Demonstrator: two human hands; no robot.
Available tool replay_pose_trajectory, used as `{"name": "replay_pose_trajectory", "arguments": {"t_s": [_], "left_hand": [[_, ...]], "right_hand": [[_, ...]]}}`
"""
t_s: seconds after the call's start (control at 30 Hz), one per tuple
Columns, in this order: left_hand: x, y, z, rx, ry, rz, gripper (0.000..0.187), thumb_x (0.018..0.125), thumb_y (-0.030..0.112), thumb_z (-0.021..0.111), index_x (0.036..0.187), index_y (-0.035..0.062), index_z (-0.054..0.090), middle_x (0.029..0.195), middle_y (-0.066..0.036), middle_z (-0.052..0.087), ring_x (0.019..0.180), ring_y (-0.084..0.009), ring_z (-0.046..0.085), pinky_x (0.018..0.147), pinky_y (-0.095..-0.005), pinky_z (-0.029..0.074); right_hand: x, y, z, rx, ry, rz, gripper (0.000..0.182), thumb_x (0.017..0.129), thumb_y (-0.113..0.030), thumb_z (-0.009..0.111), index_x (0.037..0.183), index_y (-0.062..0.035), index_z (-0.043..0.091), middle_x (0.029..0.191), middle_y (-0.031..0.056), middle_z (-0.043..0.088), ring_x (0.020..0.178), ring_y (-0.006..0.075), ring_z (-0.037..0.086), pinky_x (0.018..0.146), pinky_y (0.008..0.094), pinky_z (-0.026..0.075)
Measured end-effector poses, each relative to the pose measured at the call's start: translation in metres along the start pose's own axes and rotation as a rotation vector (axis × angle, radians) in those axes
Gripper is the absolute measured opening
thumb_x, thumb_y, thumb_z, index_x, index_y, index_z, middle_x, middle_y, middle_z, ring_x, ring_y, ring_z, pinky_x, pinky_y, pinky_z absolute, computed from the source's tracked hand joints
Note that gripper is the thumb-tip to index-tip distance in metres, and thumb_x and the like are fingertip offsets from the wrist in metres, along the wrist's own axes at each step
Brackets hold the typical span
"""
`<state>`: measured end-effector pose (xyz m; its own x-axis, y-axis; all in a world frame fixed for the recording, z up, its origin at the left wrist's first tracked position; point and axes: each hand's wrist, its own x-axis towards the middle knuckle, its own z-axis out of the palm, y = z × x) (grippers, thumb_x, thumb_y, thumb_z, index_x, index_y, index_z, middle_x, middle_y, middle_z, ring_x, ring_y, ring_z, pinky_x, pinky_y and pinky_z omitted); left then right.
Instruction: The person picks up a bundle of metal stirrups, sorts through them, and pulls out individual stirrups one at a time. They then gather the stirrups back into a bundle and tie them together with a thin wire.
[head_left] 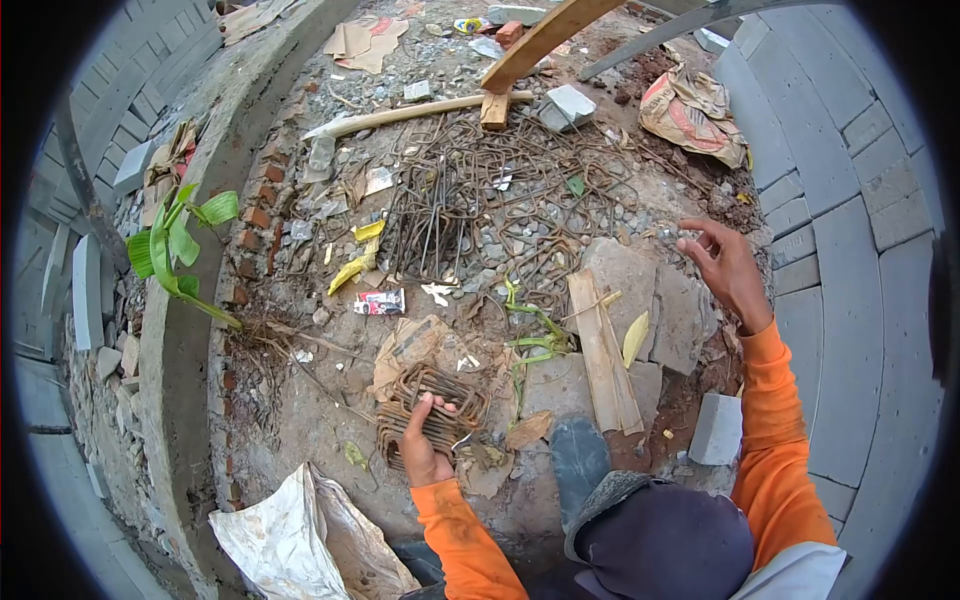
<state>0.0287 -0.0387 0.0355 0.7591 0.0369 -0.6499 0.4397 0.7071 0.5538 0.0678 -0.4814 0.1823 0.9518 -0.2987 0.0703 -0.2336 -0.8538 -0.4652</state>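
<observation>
Low in the middle of the head view, my left hand (428, 455) has its fingers wrapped round a bundle of rusty bent-wire rebar stirrups (455, 400). The bundle rests at ground level beside torn brown paper (408, 348). My right hand (728, 268) is raised on the right, near broken concrete slabs (685, 318), its fingers loosely bent and apart with nothing seen in them. Farther forward lies a heap of stirrups (430, 225), with more loose ones (560, 215) tangled to its right. Both my forearms are in orange sleeves.
A concrete kerb wall (185, 330) runs along the left, with a green plant (175, 245) beside it. Wood planks (604, 350) lie near my boot (580, 460). A timber beam (545, 45) slants overhead, and grey blocks (850, 270) line the right. A white sack (275, 535) lies lower left.
</observation>
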Motion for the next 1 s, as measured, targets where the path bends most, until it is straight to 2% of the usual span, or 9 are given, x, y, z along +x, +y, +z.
{"name": "replay_pose_trajectory", "arguments": {"t_s": [0.07, 0.17, 0.3, 0.4, 0.43, 0.57, 0.7, 0.83, 1.0], "left_hand": [[0.001, 0.005, -0.004, -0.012, -0.005, 0.003, 0.01, 0.092, 0.011, 0.067, 0.097, 0.0021, 0.065, 0.087, -0.006, 0.067, 0.08, -0.0208, 0.066, 0.076, -0.033, 0.054], [0.004, 0.009, -0.013, -0.024, -0.032, 0.007, 0.01, 0.094, 0.012, 0.066, 0.097, 0.0032, 0.063, 0.088, -0.005, 0.065, 0.079, -0.0201, 0.063, 0.077, -0.0333, 0.053], [0.002, 0.014, -0.017, -0.031, 0.007, 0.039, 0.01, 0.095, 0.011, 0.064, 0.1, 0.0034, 0.061, 0.086, -0.006, 0.064, 0.079, -0.0198, 0.061, 0.077, -0.0327, 0.052], [0.003, 0.018, -0.021, -0.003, 0.012, 0.048, 0.01, 0.095, 0.011, 0.064, 0.1, 0.0035, 0.061, 0.086, -0.006, 0.064, 0.08, -0.0197, 0.061, 0.078, -0.0326, 0.052], [0.003, 0.018, -0.021, 0.009, 0.013, 0.051, 0.01, 0.095, 0.011, 0.064, 0.1, 0.0036, 0.061, 0.086, -0.006, 0.064, 0.08, -0.0197, 0.061, 0.078, -0.0324, 0.052], [0.0, 0.02, -0.019, 0.02, -0.025, 0.048, 0.009, 0.095, 0.013, 0.063, 0.097, 0.005, 0.061, 0.086, -0.004, 0.063, 0.079, -0.0184, 0.061, 0.074, -0.0318, 0.052], [0.001, 0.019, -0.016, 0.039, 0.006, 0.029, 0.008, 0.095, 0.013, 0.064, 0.093, 0.0054, 0.062, 0.084, -0.004, 0.064, 0.078, -0.0183, 0.061, 0.074, -0.0323, 0.052], [0.003, 0.012, -0.009, 0.05, -0.01, 0.016, 0.007, 0.095, 0.012, 0.064, 0.095, 0.0051, 0.061, 0.083, -0.005, 0.064, 0.075, -0.0199, 0.061, 0.071, -0.0322, 0.053], [0.0, -0.004, 0.013, 0.033, -0.055, -0.054, 0.008, 0.094, 0.011, 0.064, 0.096, 0.0042, 0.061, 0.085, -0.006, 0.065, 0.076, -0.0206, 0.064, 0.072, -0.0323, 0.055]], "right_hand": [[-0.004, 0.034, -0.015, -0.123, 0.21, -0.044, 0.032, 0.089, -0.034, 0.071, 0.111, -0.0092, 0.073, 0.076, 0.009, 0.063, 0.073, 0.0233, 0.064, 0.066, 0.036, 0.049], [-0.018, 0.005, -0.054, -0.424, 0.211, 0.366, 0.042, 0.084, -0.045, 0.074, 0.109, -0.0114, 0.072, 0.085, 0.0098, 0.067, 0.082, 0.029, 0.065, 0.072, 0.0412, 0.05], [-0.043, 0.056, -0.043, -0.66, 0.259, 0.238, 0.05, 0.077, -0.053, 0.077, 0.107, -0.0129, 0.069, 0.095, 0.0094, 0.064, 0.095, 0.0294, 0.06, 0.079, 0.0429, 0.048], [-0.059, 0.086, -0.028, -0.662, 0.293, 0.13, 0.048, 0.078, -0.052, 0.077, 0.1, -0.0102, 0.07, 0.089, 0.0108, 0.06, 0.092, 0.0307, 0.058, 0.079, 0.0421, 0.047], [-0.063, 0.091, -0.025, -0.664, 0.316, 0.124, 0.041, 0.079, -0.047, 0.078, 0.089, -0.0079, 0.068, 0.086, 0.011, 0.055, 0.088, 0.0305, 0.055, 0.078, 0.0422, 0.045], [-0.064, 0.088, -0.04, -0.761, 0.497, 0.048, 0.033, 0.082, -0.036, 0.077, 0.076, -0.0078, 0.06, 0.084, 0.0085, 0.05, 0.082, 0.028, 0.051, 0.074, 0.0407, 0.041], [-0.06, 0.069, -0.083, -0.913, 0.695, 0.094, 0.03, 0.086, -0.031, 0.075, 0.076, -0.0094, 0.056, 0.078, 0.0043, 0.05, 0.074, 0.0247, 0.05, 0.067, 0.0387, 0.038], [-0.071, 0.06, -0.088, -0.702, 0.724, 0.054, 0.031, 0.088, -0.026, 0.074, 0.075, -0.008, 0.053, 0.069, 0.0051, 0.052, 0.064, 0.0245, 0.049, 0.062, 0.0382, 0.037], [-0.082, 0.032, -0.059, -0.558, 0.676, -0.006, 0.029, 0.086, -0.021, 0.076, 0.074, -0.007, 0.054, 0.068, 0.0056, 0.05, 0.064, 0.0248, 0.049, 0.062, 0.0386, 0.037]]}}
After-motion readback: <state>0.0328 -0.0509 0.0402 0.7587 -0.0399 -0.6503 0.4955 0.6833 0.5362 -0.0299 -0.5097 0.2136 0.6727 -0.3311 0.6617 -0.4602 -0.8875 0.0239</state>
